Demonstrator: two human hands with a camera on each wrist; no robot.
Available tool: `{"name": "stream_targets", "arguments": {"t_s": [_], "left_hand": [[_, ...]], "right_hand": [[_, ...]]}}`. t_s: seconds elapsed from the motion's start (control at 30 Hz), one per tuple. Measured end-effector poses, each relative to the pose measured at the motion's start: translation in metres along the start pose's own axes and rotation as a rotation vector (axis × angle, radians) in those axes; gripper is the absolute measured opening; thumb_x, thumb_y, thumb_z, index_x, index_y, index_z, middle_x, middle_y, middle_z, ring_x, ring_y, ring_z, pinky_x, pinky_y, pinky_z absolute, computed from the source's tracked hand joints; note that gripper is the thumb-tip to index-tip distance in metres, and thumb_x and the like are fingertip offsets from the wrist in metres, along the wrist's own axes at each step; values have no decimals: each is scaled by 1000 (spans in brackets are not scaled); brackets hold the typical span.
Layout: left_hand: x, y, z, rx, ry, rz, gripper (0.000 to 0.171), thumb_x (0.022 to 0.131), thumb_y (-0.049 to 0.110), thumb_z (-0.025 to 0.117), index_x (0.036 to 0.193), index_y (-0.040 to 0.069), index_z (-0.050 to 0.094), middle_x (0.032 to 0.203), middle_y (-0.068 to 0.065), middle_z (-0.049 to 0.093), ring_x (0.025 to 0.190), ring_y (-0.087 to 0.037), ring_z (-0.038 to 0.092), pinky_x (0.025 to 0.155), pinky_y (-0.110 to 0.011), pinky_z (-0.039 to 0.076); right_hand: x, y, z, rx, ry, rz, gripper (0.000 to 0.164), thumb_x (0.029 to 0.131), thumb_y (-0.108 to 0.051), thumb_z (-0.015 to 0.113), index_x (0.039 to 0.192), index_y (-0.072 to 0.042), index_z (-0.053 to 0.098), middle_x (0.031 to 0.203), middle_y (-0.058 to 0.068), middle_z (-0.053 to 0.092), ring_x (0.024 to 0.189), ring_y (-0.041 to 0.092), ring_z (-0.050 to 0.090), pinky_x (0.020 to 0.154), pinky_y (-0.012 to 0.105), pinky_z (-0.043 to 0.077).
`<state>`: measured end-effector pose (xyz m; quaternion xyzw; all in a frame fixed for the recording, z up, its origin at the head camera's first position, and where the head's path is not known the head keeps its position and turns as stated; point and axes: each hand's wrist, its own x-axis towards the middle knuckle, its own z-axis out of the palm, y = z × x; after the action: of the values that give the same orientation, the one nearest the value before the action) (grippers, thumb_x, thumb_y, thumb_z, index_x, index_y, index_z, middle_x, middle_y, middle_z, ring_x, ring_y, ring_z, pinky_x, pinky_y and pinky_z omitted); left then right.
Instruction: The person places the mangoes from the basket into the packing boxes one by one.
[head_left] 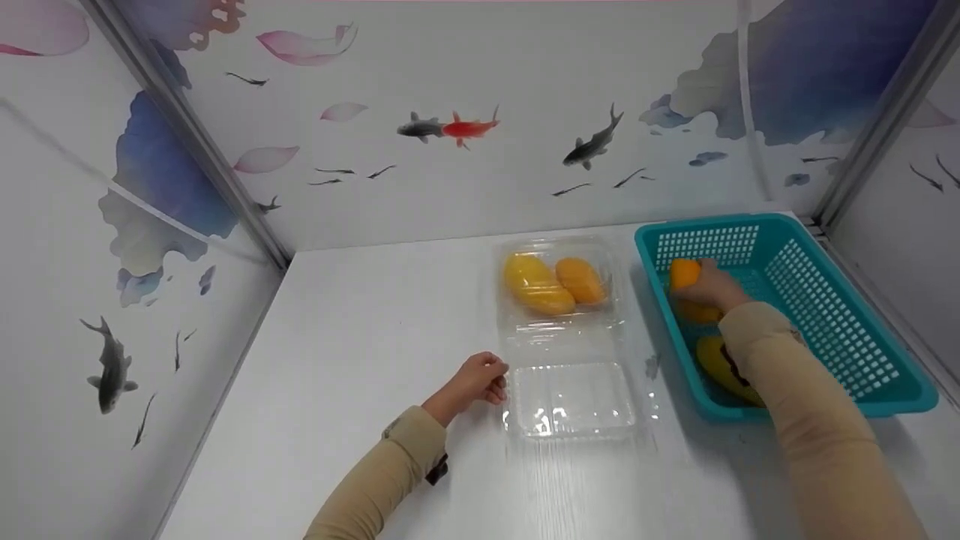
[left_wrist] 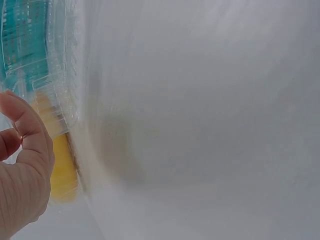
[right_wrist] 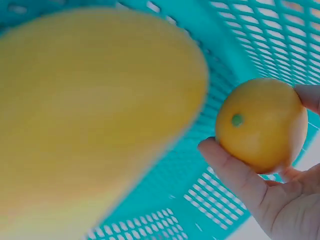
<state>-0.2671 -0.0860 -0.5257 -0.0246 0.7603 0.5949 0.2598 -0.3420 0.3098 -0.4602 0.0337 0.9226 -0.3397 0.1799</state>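
Orange and smooth, with a small green spot, a round fruit [right_wrist: 260, 122] sat in the grasp of the right hand [head_left: 716, 289], low inside the teal basket [head_left: 832, 330]. Its fingers were spread only as wide as the fruit, thumb on one side and fingertips on the other, holding it firmly by the look of it. A larger yellow fruit [head_left: 724, 367] lay nearer the person in the same basket.

Over on the white surface [head_left: 375, 315], the left hand [head_left: 476, 379] was at the left edge of the clear plastic container [head_left: 574, 401]. Its fingers were curled, with little gap between thumb and forefinger; whether they pinched the rim or merely touched it could not be told. Two mango-like fruits, one yellow [head_left: 536, 285] and one orange [head_left: 581, 281], lay side by side in the container's far part, while the near part held none.

Picking from the basket seemed to be the step in hand. A next move would probably call for raising the gripped fruit clear of the basket wall, with the left hand keeping the light plastic steady.
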Motion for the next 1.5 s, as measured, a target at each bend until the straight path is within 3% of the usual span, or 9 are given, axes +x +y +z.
{"name": "stream_targets", "arguments": {"t_s": [0.27, 0.5, 0.83, 1.07, 1.2, 1.37, 1.5], "left_hand": [[-2, -1, -3, 4, 5, 2, 16, 94, 17, 48, 96, 1, 49, 71, -4, 50, 53, -10, 52, 48, -18, 47], [-2, -1, -4, -1, 12, -12, 17, 94, 17, 48, 98, 0, 50, 71, -4, 51, 53, -10, 52, 48, -18, 47], [-1, -5, -5, -46, -6, 21, 10, 94, 14, 47, 90, 5, 47, 68, -3, 49, 52, -9, 52, 47, -17, 47], [0, -4, -2, -43, -4, 12, 11, 94, 15, 48, 91, 4, 47, 70, -3, 49, 52, -9, 52, 47, -18, 47], [1, -2, -2, -28, 7, -12, 14, 94, 16, 48, 95, 2, 48, 71, -4, 50, 52, -10, 52, 47, -18, 48], [0, 1, 0, 3, 15, -37, 17, 95, 18, 47, 99, 1, 49, 72, -4, 50, 53, -11, 52, 50, -18, 49], [0, 1, 1, 5, 14, -38, 17, 95, 19, 48, 98, 2, 49, 71, -4, 50, 53, -11, 51, 50, -17, 49]], "right_hand": [[-31, -29, -22, 103, -30, -16, 94, 86, -42, 56, 140, 2, -7, 122, 32, 29, 99, 40, 42, 72, 42, 51], [-55, -62, -9, 120, -43, -36, 97, 83, -42, 59, 142, -5, -8, 124, 28, 30, 99, 36, 43, 67, 31, 50], [-77, -105, 45, 99, -146, -77, 94, 80, -38, 62, 144, -10, -1, 125, 22, 36, 98, 31, 47, 69, 30, 48], [-84, -120, 97, 120, -160, -173, 81, 79, -33, 66, 139, -13, 15, 110, 13, 46, 88, 26, 51, 62, 28, 47], [-85, -127, 125, 104, -184, -121, 79, 77, -32, 68, 137, -15, 20, 104, 9, 48, 83, 23, 52, 59, 28, 48], [-86, -132, 153, 35, -233, -27, 87, 75, -35, 68, 140, -11, 16, 101, 10, 49, 79, 22, 53, 56, 29, 51], [-82, -133, 168, 11, -252, -7, 88, 75, -36, 68, 141, -9, 15, 99, 11, 49, 75, 22, 55, 54, 32, 53]]}}
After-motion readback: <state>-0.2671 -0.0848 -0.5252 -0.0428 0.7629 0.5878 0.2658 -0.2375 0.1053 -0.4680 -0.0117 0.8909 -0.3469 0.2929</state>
